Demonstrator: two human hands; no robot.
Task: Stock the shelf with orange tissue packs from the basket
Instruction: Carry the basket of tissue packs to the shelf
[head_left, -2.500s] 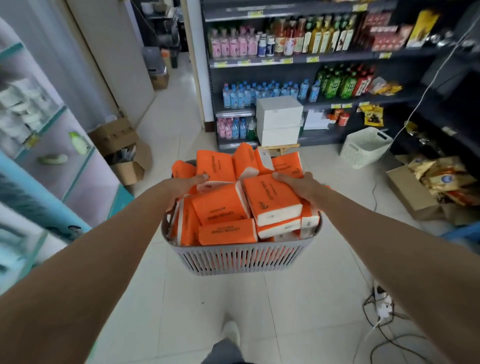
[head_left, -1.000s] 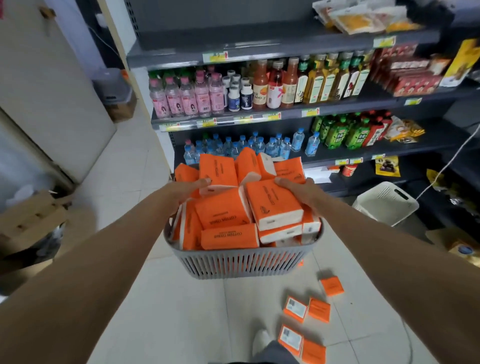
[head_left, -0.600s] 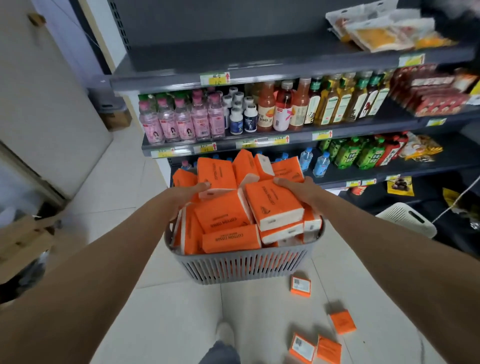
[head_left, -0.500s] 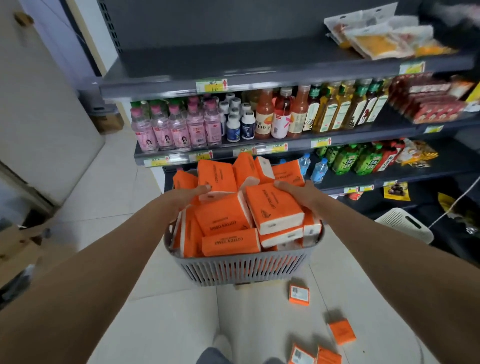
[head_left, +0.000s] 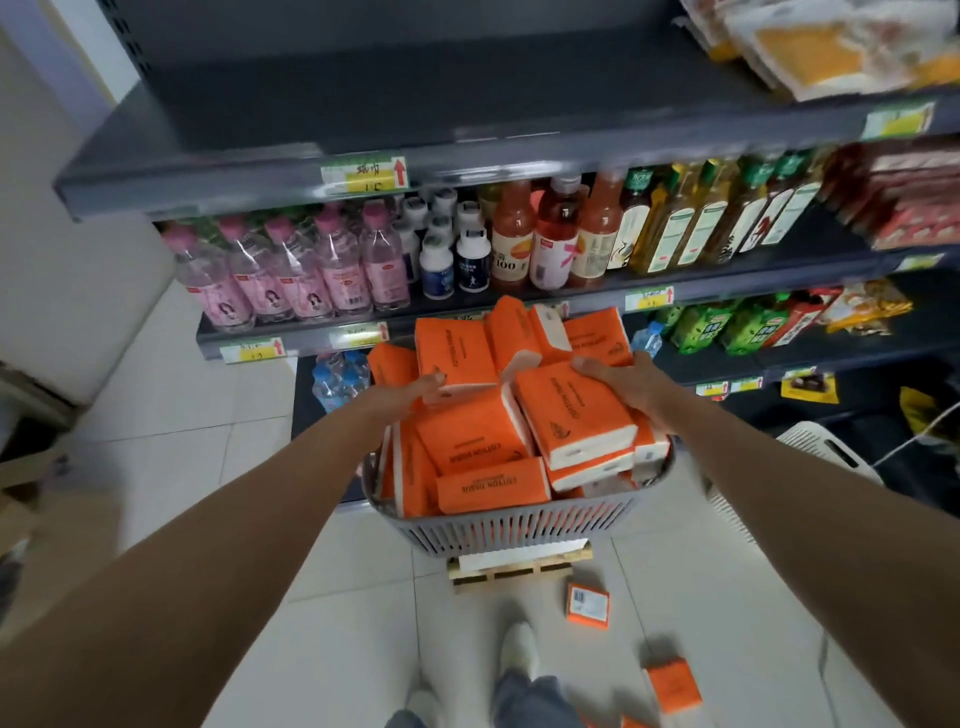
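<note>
Both arms are stretched forward and slightly down, and the basket (head_left: 519, 525) is held between them. The left hand (head_left: 402, 397) is laid at the basket's left side, with its fingers stretched fairly straight onto a pack at the top of the heap. The right hand (head_left: 621, 382) is laid at the right side, with its fingers spread over another top pack. The grip of either hand on the rim is hidden by the packs, so it cannot be told whether the hands are clasped on it.

The orange tissue packs (head_left: 478, 441) are heaped above the grey basket's rim, between and just below the 2 hands. The bare dark shelf (head_left: 363, 104) is seen above and beyond the basket, well apart from it. Pink-capped bottles (head_left: 291, 270) and other drinks are ranged on the shelf below it, right behind the heap.

A small wooden pallet (head_left: 514, 569) with a white box is seen directly under the basket; contact cannot be told. 2 loose orange packs (head_left: 587, 605) are scattered on the tiled floor near a shoe (head_left: 519, 644). A white basket (head_left: 826, 457) is placed at the right.
</note>
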